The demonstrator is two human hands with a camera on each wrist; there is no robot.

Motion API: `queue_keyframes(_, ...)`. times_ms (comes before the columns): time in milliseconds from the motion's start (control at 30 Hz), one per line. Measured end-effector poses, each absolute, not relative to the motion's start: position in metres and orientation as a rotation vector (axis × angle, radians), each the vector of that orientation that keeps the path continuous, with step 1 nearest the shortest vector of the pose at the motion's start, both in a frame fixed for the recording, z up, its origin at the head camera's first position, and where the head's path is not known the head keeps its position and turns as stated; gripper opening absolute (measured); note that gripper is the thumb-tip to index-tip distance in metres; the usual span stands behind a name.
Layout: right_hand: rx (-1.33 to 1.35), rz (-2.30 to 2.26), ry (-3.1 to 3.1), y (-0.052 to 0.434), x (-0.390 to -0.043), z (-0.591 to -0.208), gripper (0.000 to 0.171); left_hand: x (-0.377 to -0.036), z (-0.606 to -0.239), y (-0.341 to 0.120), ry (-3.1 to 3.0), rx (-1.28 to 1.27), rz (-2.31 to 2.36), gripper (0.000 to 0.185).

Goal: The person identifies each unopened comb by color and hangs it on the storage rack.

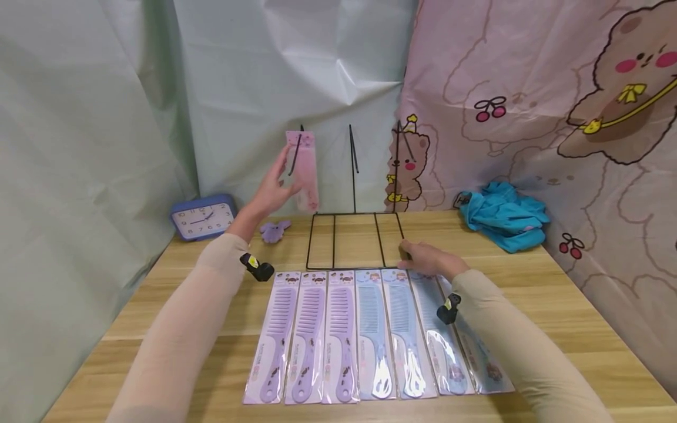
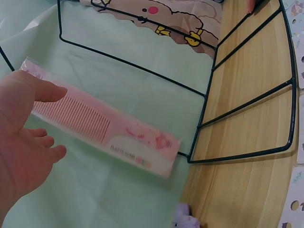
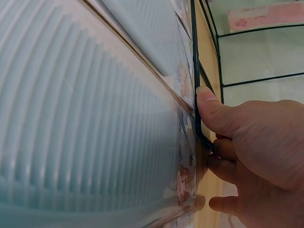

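A packaged pink comb (image 1: 305,176) hangs from the left hook of a black wire rack (image 1: 349,268). My left hand (image 1: 271,192) is beside this package, thumb and fingers spread apart; in the left wrist view the thumb overlaps the upper part of the comb's package (image 2: 137,142). At the rack's front right corner, my right hand (image 1: 427,258) grips the wire frame. The right wrist view shows the thumb on the rack's wire (image 3: 195,71) and fingers curled at the corner. The middle and right hooks hold nothing.
In front of the rack lie packaged purple combs (image 1: 301,352) and several packaged blue combs (image 1: 376,352) in a row, partly under my right forearm. A blue clock (image 1: 203,218) and small purple toy (image 1: 274,231) sit left; a crumpled turquoise cloth (image 1: 505,217) lies right.
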State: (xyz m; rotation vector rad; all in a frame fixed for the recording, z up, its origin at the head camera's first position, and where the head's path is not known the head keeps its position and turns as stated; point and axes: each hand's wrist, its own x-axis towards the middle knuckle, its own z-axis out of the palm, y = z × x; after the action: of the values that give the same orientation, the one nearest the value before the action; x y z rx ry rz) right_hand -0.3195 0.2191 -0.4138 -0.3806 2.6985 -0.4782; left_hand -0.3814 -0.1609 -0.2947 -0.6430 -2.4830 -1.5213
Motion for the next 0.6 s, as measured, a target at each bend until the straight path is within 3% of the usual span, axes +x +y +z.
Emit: queue_keyframes(600,-0.4,-0.475,2.709,0.218,-0.316,-0.411,0.07,-0.347,-0.321,-0.183,-2.425,-0.639,-1.665,0.095)
